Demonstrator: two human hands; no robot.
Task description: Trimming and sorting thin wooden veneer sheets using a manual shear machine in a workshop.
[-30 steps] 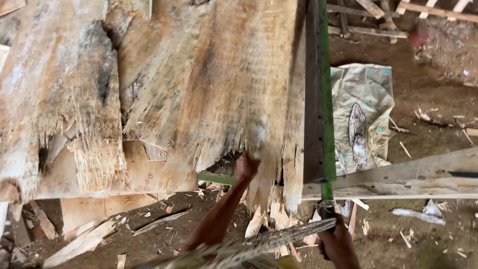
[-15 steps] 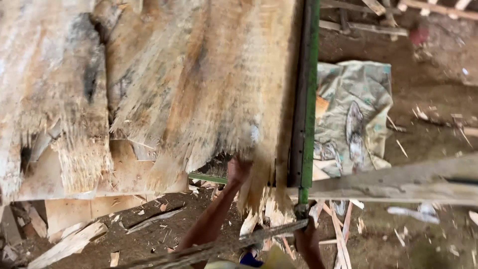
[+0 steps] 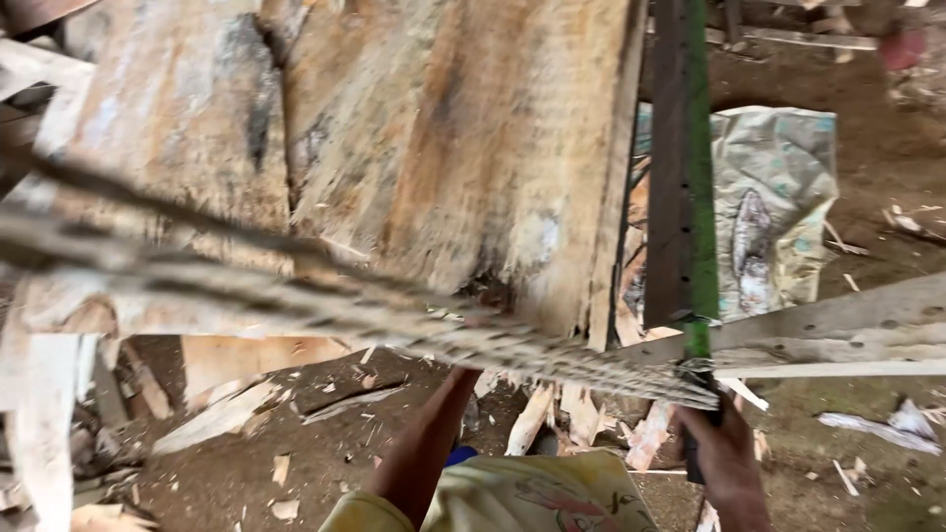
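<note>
rough wood slab [image 3: 443,148], right hand [image 3: 724,458] fingers closed round saw handle [image 3: 696,424]

Right hand [image 3: 727,455] grips a dark handle below a green-edged metal bar [image 3: 682,167]. Left forearm reaches up under a rough, splintered wooden slab [image 3: 434,148]. A blurred grey slat [image 3: 325,305] crosses in front.

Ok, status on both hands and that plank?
Right hand gripping a dark handle below the green bar. Left hand hidden behind the blurred strip. Plank overhead, lower edge splintered.

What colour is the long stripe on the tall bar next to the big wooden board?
Bright green. The stripe runs down the right edge of the dark bar, clear in the head view.
</note>
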